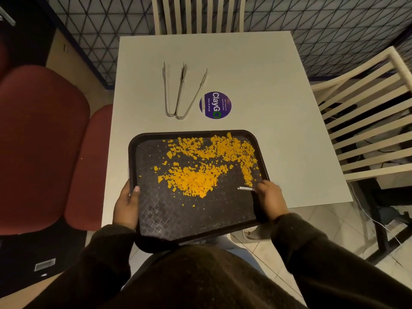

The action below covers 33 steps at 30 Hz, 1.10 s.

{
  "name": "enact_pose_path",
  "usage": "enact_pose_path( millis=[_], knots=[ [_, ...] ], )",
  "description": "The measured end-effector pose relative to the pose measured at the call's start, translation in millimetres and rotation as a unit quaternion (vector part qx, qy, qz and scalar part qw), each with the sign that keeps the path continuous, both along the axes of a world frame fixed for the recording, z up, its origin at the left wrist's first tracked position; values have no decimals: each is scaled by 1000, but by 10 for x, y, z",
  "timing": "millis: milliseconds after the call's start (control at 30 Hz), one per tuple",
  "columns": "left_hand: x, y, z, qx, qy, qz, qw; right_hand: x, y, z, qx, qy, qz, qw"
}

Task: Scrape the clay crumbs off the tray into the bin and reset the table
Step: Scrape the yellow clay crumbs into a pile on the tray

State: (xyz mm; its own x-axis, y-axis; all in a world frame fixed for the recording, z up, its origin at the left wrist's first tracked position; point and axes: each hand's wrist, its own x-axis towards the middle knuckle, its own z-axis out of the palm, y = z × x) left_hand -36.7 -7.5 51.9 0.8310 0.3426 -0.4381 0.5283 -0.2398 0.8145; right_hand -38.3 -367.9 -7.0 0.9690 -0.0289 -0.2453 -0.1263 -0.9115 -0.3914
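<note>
From the head camera, the dark rectangular plastic tray (196, 221), strewn with orange clay crumbs (200, 172), overhung the near edge of the white square table (256, 70). The left hand (126, 205) clamped its left rim; the right hand (270, 198) gripped its right rim, pinching a small white stick (245, 188). Two metal tongs (180, 92) lay beyond, beside a round purple sticker (215, 105).

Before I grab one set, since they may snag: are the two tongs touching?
Touching. In the head view, the left tongs and the right tongs cross arms near the tips, and their hinge ends abut.
</note>
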Motion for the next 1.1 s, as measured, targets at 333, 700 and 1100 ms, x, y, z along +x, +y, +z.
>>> enact_pose_path(
  millis=[333, 700, 1100],
  knots=[
    [-15, -6, 30, 0, 10, -1, 1000, 426, 92, 33, -8, -2, -49, 999],
    [-30, 3, 13, -5, 12, 6, 1000, -293, 554, 171, 65, 17, 127, 990],
    [-77, 1, 39, -3, 15, -7, 1000, 590, 629, 161, -18, 17, -110, 994]
  ],
)
